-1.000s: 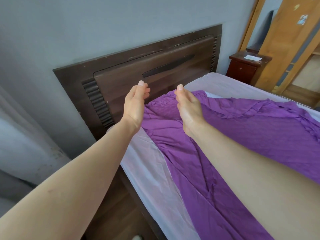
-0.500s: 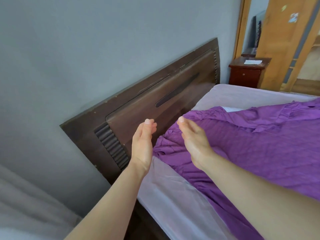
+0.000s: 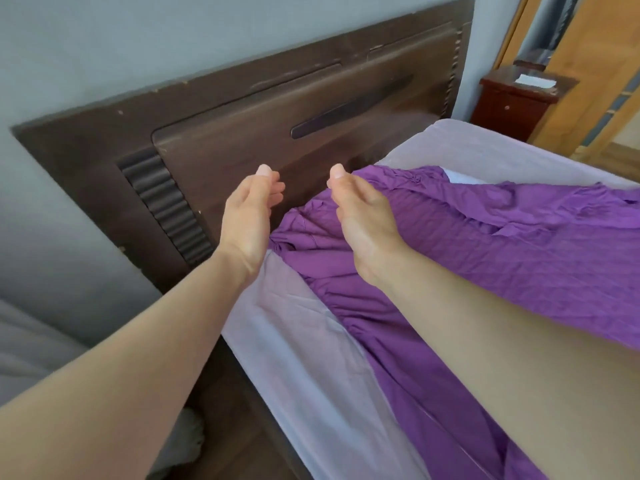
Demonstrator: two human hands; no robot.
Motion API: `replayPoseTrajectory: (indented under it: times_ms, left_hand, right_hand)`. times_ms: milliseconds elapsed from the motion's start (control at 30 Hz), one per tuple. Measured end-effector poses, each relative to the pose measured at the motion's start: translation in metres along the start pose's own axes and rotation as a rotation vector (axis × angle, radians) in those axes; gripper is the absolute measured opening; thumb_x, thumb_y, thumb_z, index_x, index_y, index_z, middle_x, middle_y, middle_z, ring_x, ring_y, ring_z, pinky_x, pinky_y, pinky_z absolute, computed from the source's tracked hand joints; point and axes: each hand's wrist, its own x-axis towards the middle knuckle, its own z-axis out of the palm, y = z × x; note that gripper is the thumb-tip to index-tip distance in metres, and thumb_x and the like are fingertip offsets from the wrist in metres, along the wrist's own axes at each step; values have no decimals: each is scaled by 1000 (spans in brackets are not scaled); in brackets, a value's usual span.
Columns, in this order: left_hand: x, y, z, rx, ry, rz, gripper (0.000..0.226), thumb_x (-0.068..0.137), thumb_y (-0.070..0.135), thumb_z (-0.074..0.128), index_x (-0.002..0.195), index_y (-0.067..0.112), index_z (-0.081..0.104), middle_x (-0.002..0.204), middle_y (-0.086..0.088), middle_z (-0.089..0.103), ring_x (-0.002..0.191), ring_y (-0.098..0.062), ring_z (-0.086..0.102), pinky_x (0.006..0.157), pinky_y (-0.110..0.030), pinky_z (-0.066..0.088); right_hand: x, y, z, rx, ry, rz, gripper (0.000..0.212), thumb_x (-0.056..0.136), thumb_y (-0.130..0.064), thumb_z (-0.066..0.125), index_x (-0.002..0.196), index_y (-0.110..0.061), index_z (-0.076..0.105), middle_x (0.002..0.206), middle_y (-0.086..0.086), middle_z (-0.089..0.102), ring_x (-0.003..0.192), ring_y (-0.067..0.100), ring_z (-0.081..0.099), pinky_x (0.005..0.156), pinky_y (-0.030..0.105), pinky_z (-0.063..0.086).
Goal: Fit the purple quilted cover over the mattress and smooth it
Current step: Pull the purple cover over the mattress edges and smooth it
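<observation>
Left hand (image 3: 249,220) and right hand (image 3: 365,223) hover loose-fingered, holding nothing, before the dark wooden headboard (image 3: 242,133). The purple quilted cover (image 3: 519,254) lies bunched, leaving the pale lilac mattress (image 3: 311,358) corner and near edge bare.

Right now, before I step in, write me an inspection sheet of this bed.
Surface: mattress in a pale sheet, near side and head corner uncovered.
Job's things: purple quilted cover lies bunched and wrinkled on top, not yet pulled over the corner.
Clutter: white paper on the nightstand.
Hands: left hand open, raised before the headboard, holding nothing; right hand open over the bunched cover, no grip seen.
Cables: nothing seen.
Surroundings: dark wooden headboard, grey wall, wooden door beyond the nightstand.
</observation>
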Motion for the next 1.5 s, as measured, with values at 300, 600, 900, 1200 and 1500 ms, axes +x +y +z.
replayPoseTrajectory:
  times_ms: [300,600,900,1200,1500]
  left_hand:
    - [35,-125,42,36,-53,-97,28,98,38,38,87,26,61,103,0,65,103,-14,61,100,-28,42]
    - [83,-261,92,85,-101,-194,27,98,35,38,102,17,57,105,-3,61,99,-16,56,73,-17,41]
    - [115,-338,125,113,-103,-211,23,99,31,41,91,18,58,99,-3,60,93,-14,55,85,-24,38]
    - [134,-376,131,145,-92,-239,15,97,29,46,87,20,53,100,-8,59,102,-26,59,100,-40,43]
    - [155,-364,85,307,97,-202,31,86,27,63,112,13,56,93,2,61,90,-17,59,83,-24,46]
  right_hand:
    - [57,116,-35,-89,79,89,24,91,-46,51,77,-29,61,80,-23,58,77,-9,52,71,12,40]
    - [118,248,-62,-164,198,114,45,92,-35,55,107,7,60,117,22,61,79,20,54,52,5,39]
    - [172,333,-87,-656,203,29,59,89,-38,58,138,-9,43,141,9,48,134,23,40,113,33,29]
    - [211,355,-138,-1053,178,324,79,82,-49,61,146,-15,28,140,14,50,135,32,38,114,45,20]
    - [126,335,3,-687,-552,37,14,85,-11,61,96,-2,65,99,18,69,89,23,62,84,36,50]
